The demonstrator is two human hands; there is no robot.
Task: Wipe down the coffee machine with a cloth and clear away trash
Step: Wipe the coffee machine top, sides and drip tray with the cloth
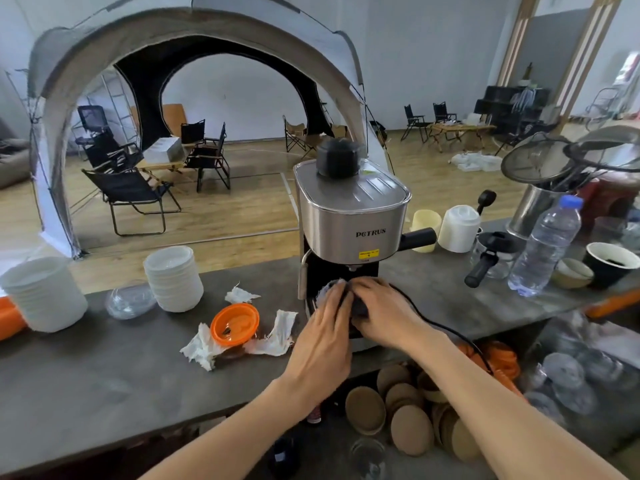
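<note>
A silver and black coffee machine (pixel 349 216) stands on the grey counter (pixel 104 382). Both my hands reach into its base by the drip tray. My left hand (pixel 323 327) presses a white cloth (pixel 327 289) against the tray area. Beside it, my right hand (pixel 384 313) grips a dark part at the front of the base; what that part is I cannot tell. Crumpled white tissue pieces (pixel 273 336) and an orange lid (pixel 235 323) lie on the counter to the left of the machine.
Stacks of white lids (pixel 173 278) and cups (pixel 41 292) stand at left beside a clear dome lid (pixel 130 301). At right are a water bottle (pixel 547 244), a portafilter (pixel 483 266), a black cup (pixel 611 259) and white cups (pixel 459 228). Brown lids (pixel 401 410) sit on a lower shelf.
</note>
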